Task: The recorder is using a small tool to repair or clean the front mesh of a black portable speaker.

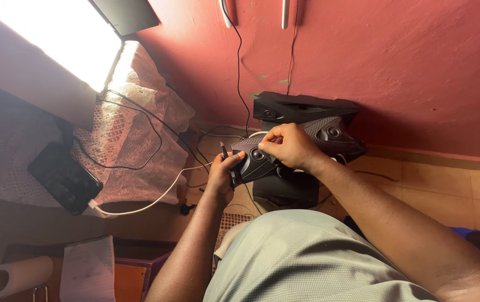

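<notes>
Holding a black speaker (262, 159) above the floor, the left hand (221, 174) clasps its end while the right hand (290, 146) grips its top; trailing cables (239, 72) could snag and tug it loose.

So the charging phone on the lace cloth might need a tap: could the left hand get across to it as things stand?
Probably, but not straight away. The left hand is gripping the end of the black speaker and would have to let go first. Nothing stands between it and the phone; only cables lie on the lace cloth.
</notes>
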